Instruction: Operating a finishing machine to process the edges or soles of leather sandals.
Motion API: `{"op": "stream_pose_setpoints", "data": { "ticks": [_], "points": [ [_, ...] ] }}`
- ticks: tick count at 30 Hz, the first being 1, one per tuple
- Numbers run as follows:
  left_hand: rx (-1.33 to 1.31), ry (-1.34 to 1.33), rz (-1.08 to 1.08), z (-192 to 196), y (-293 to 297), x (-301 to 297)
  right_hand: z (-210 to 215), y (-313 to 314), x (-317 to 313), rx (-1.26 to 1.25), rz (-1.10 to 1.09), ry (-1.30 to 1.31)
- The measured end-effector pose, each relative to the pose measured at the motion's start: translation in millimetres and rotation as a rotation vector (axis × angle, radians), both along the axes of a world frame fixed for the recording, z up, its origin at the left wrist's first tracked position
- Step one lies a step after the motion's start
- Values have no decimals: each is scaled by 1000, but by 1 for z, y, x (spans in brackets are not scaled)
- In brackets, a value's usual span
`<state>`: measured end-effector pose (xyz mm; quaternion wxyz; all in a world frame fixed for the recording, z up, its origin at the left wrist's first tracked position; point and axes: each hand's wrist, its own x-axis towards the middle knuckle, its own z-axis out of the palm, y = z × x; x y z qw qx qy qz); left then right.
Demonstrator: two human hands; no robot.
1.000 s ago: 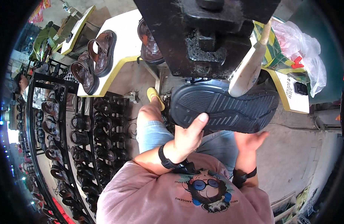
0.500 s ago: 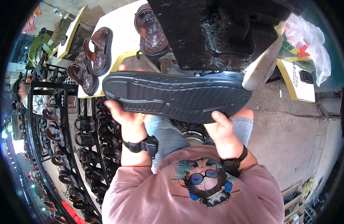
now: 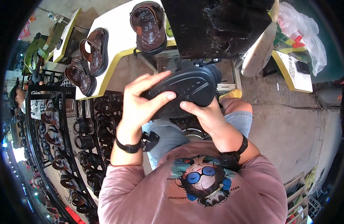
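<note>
Black shoe sole (image 3: pixel 192 87) sits between your two hands, in front of your body and above your lap. Its grooved underside faces up toward the head view. It is foreshortened and slanted: the rounded end points to the upper right, and the rest runs down and left into the left-hand grip.

Your left hand (image 3: pixel 140 99) pinches the sole at its left side. The thumb lies across the underside, pointing right; the fingers reach along the upper left edge, and their undersides are hidden.

Your right hand (image 3: pixel 205 115) clasps the lower right edge. The thumb presses on the underside near the rim, its tip just beside the left thumb, with a small gap between the two. The remaining right fingers pass behind the sole, so their exact contact cannot be told.

Beyond the sole stands a dark machine head (image 3: pixel 216 30); whether the two touch is unclear. To the right of the machine head hangs a pale, long-bladed lever (image 3: pixel 258 50).

To your left, a white table (image 3: pixel 118 22) with a yellow edge carries three brown sandals (image 3: pixel 147 31), well apart from both hands.
</note>
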<state>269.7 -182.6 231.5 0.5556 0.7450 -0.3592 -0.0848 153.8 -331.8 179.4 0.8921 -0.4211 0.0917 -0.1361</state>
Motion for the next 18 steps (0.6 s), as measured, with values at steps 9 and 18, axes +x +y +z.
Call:
{"op": "stream_pose_setpoints", "data": {
  "ticks": [9, 18],
  "points": [
    [-408, 622, 102, -58, -29, -69, 40, -61, 5, -920, -165, 40],
    [-401, 511, -141, -30, -44, -38, 48, -77, 25, -1125, -285, -11]
  ]
}}
